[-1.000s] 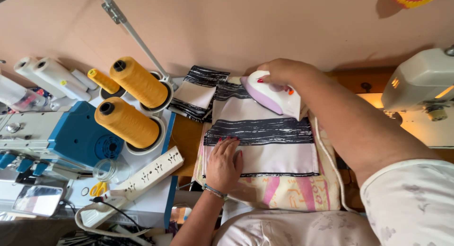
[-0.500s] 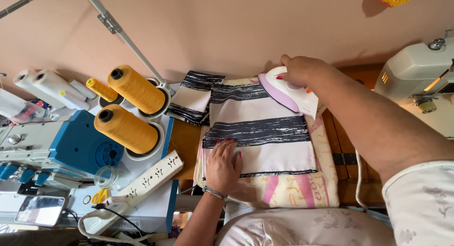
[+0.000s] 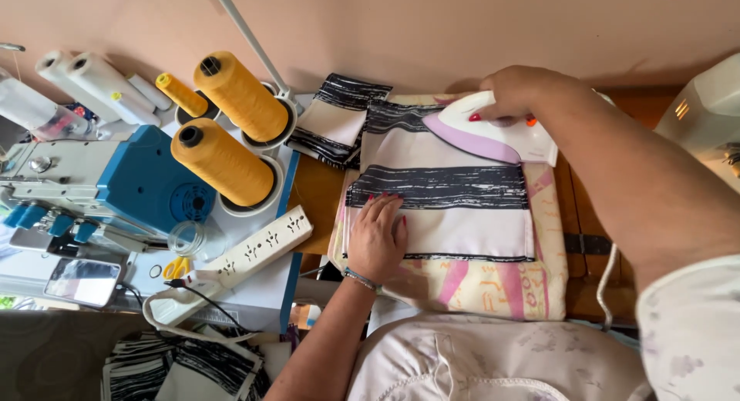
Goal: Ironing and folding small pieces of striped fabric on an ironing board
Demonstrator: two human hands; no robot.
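Fabric (image 3: 455,216), a white piece with black brushed bands, lies flat on the patterned pressing pad (image 3: 493,285) at the worktop's near edge. The left hand (image 3: 376,235) rests released, palm down on its near-left corner, apparently pinning it smooth. The right hand (image 3: 518,93) is clenched around the handle of the white and lilac iron (image 3: 493,135) at the fabric's far edge. Yellow thread cones (image 3: 223,131) crowd the left; bare cloth lies open between the hands.
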